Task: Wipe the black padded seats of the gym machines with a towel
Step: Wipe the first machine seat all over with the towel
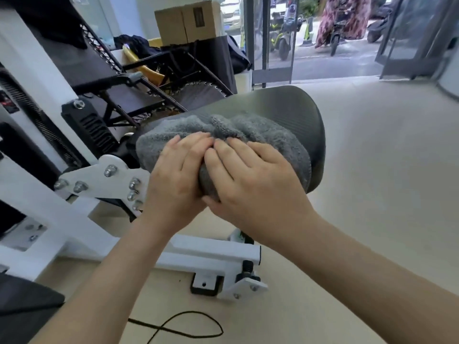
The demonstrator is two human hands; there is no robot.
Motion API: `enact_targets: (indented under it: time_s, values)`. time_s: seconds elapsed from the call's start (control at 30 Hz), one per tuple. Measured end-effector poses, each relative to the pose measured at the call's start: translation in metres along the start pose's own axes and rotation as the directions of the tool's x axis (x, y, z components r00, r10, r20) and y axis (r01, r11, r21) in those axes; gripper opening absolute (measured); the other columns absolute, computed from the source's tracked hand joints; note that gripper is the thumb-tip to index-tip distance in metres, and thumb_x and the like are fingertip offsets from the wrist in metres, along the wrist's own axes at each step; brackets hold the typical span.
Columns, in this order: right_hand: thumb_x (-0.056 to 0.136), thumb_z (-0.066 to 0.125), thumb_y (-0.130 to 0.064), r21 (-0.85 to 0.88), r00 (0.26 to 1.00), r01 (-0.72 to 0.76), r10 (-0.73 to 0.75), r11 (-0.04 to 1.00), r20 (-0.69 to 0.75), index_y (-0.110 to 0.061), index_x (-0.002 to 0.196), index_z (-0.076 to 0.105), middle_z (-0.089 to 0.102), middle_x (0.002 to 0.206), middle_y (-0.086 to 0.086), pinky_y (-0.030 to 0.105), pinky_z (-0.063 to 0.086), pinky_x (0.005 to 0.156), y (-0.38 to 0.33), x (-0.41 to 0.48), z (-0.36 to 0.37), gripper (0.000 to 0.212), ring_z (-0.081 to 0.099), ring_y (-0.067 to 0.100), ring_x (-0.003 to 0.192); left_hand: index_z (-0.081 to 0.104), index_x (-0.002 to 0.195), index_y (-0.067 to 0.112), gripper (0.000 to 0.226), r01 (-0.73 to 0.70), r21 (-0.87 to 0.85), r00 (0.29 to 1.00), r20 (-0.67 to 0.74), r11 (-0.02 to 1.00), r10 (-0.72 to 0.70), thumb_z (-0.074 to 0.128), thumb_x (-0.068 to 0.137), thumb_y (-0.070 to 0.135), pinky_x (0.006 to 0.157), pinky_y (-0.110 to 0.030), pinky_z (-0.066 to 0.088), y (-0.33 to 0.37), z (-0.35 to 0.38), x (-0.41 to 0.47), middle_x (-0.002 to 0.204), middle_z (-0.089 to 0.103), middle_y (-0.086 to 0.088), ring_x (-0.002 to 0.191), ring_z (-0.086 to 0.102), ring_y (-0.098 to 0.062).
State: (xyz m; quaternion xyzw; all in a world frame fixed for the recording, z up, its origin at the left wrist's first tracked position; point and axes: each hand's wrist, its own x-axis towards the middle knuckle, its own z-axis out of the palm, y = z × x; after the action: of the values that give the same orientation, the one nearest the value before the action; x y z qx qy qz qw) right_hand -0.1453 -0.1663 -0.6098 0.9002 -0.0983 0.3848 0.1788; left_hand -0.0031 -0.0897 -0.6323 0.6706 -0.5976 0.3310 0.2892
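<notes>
A black padded seat [280,105] with a ribbed surface sits on a white gym machine in the middle of the view. A bunched grey towel [250,130] lies over its near half. My left hand [178,172] presses flat on the towel's left part, fingers together. My right hand [250,177] lies beside it, touching it, with the thumb curled under a fold of the towel at the seat's near edge. The seat's near rim is hidden under the towel and my hands.
The machine's white frame [211,259] and bolted bracket [104,177] stand below and left. A folded black lounge chair [139,95] and cardboard boxes [188,21] are behind. A black cable [188,326] loops on the beige floor. Glass doors [273,40] stand at the back.
</notes>
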Motion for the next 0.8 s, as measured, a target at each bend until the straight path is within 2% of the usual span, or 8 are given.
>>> enact_targets:
  time_s: [0.1,0.2,0.27,0.33,0.43,0.57,0.7,0.8]
  values:
    - [0.096,0.041,-0.038,0.007,0.997,-0.032,0.033,0.999,-0.064,-0.007,0.123,0.060,0.062,0.128,0.009,0.039,0.040,0.102,0.016,-0.024,-0.013,0.045,0.057,0.025,0.120,0.053,0.126,0.000,0.057,-0.096,-0.054,0.995,0.027,0.994,0.098,0.042,0.094,0.045,0.101,-0.051,0.043,0.023,-0.010,0.009,0.128,0.059,-0.017,0.119,0.057,-0.030]
    - [0.096,0.042,-0.028,0.102,0.970,-0.178,0.192,0.979,-0.149,-0.006,0.130,0.056,0.053,0.138,0.010,0.045,0.038,0.107,0.034,-0.050,-0.017,0.043,0.047,0.025,0.131,0.054,0.130,-0.001,0.065,-0.162,-0.021,0.981,0.106,0.987,0.164,0.057,0.087,0.047,0.102,-0.044,0.044,0.059,-0.014,0.025,0.130,0.059,-0.016,0.119,0.057,-0.029]
    - [0.097,0.037,-0.022,0.306,0.904,-0.350,0.405,0.885,-0.139,-0.002,0.137,0.047,0.042,0.146,0.013,0.043,0.035,0.110,0.036,-0.058,-0.015,0.046,0.037,0.025,0.138,0.048,0.137,0.002,0.065,-0.172,0.055,0.973,0.163,0.984,0.161,0.060,0.086,0.041,0.101,-0.042,0.045,0.082,-0.008,0.038,0.134,0.056,-0.015,0.121,0.056,-0.029]
    - [0.097,0.032,-0.021,0.534,0.811,-0.466,0.582,0.706,-0.062,-0.001,0.143,0.036,0.031,0.153,0.012,0.032,0.029,0.115,0.033,-0.055,-0.012,0.050,0.026,0.021,0.143,0.042,0.141,0.004,0.059,-0.143,0.095,0.974,0.190,0.985,0.123,0.052,0.092,0.034,0.100,-0.042,0.046,0.099,-0.002,0.048,0.137,0.054,-0.015,0.123,0.054,-0.029]
    - [0.096,0.031,-0.020,0.712,0.740,-0.477,0.673,0.516,0.008,0.001,0.146,0.024,0.019,0.157,0.015,0.020,0.018,0.116,0.030,-0.051,-0.008,0.055,0.017,0.020,0.146,0.041,0.142,0.008,0.056,-0.137,0.120,0.966,0.237,0.983,0.106,0.049,0.094,0.035,0.101,-0.041,0.045,0.103,-0.001,0.054,0.139,0.052,-0.014,0.125,0.053,-0.029]
    - [0.099,0.030,-0.027,0.792,0.649,-0.482,0.760,0.375,0.035,0.001,0.148,0.012,0.008,0.159,0.017,0.028,0.014,0.119,0.020,-0.058,0.004,0.060,0.009,0.019,0.148,0.035,0.146,0.015,0.085,-0.247,0.014,0.896,0.383,0.969,0.223,0.066,0.077,0.053,0.108,-0.045,0.036,0.084,-0.024,0.037,0.150,0.039,-0.008,0.138,0.038,-0.023]
    - [0.099,0.027,-0.028,0.843,0.586,-0.471,0.806,0.261,0.078,-0.005,0.150,0.009,0.007,0.160,0.012,0.028,0.014,0.119,0.009,-0.064,0.015,0.058,0.008,0.015,0.148,0.029,0.148,0.027,0.084,0.036,-0.216,0.859,0.506,0.976,0.080,0.061,0.076,0.056,0.117,-0.038,0.026,0.069,-0.057,0.026,0.156,0.025,0.009,0.144,0.023,-0.006]
    - [0.098,0.025,-0.032,0.888,0.531,-0.434,0.839,0.152,0.116,-0.009,0.150,0.008,0.010,0.160,0.008,0.022,0.013,0.118,0.006,-0.064,0.020,0.059,0.010,0.010,0.147,0.027,0.148,0.028,0.082,-0.039,0.010,0.888,0.458,0.999,0.030,0.052,0.078,0.063,0.114,-0.029,0.026,0.072,-0.045,0.032,0.155,0.030,0.004,0.141,0.030,-0.012]
